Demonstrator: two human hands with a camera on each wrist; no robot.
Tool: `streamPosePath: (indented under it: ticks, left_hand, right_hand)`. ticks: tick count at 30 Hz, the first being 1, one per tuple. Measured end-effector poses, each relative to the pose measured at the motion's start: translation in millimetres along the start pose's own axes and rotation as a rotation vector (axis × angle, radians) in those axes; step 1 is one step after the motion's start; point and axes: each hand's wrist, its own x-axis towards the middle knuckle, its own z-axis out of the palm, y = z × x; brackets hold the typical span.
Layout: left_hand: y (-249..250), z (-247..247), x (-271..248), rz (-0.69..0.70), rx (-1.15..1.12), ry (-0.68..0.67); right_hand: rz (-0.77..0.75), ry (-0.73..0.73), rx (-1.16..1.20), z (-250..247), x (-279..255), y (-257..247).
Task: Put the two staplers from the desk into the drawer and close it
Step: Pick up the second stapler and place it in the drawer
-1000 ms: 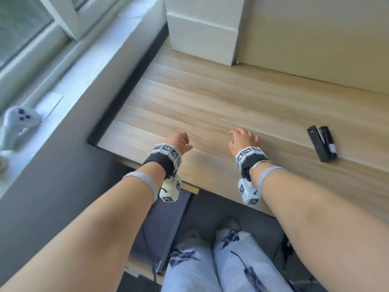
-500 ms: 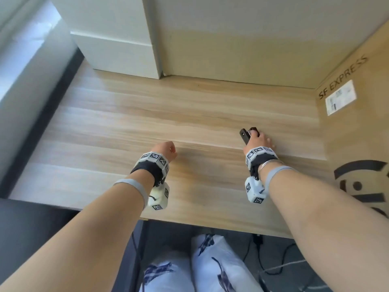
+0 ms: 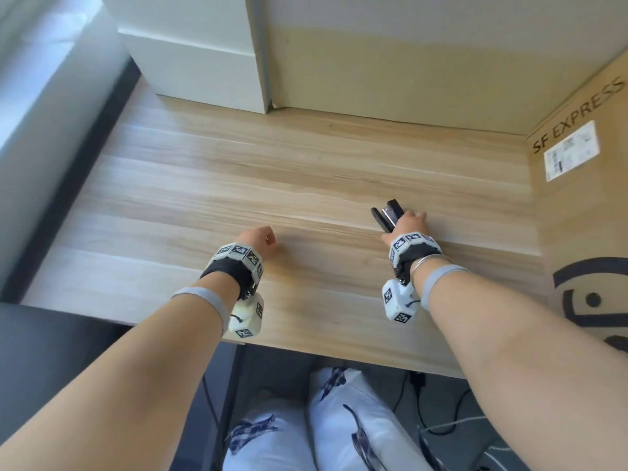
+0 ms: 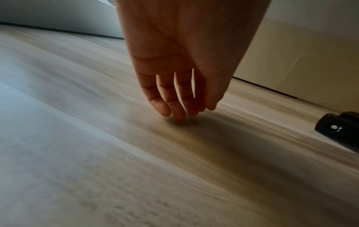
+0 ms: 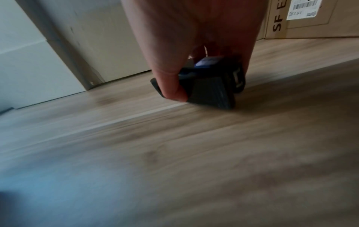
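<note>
- The desk [image 3: 238, 185] is pale wood, with a white wall behind it.
- A cardboard box [image 3: 584, 212] marked SF EXPRESS stands at the desk's right end.
- The left hand [image 4: 180, 61] hangs empty, fingers relaxed and close together, tips at the desk top.
- The right hand [image 3: 406, 224] pinches the staplers [image 3: 387, 215], thumb on one side and fingers on the other, low over the desk near the box.

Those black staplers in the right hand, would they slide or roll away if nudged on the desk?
Probably slide, not roll: the staplers look long and flat-sided. They seem rigid, since the right hand pinches them as one bundle without sagging. The wooden desk looks smooth, so a nudge might skid them.
</note>
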Motion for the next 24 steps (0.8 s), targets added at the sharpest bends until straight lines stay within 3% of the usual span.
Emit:
streamPosePath:
  ticks: [6, 14, 24]
  left_hand:
    - [-48, -17, -24, 0.006, -0.007, 0.052]
    - [-148, -25, -71, -0.085, -0.033, 0.107]
    - [-292, -12, -138, -0.247, -0.119, 0.136]
  right_hand:
    - [-0.204, -0.052, 0.097, 30, -55, -56]
    - [-0.576, -0.316, -0.091, 92, -154, -144]
    - [-0.824, -0.645, -0.257, 189, -260, -207]
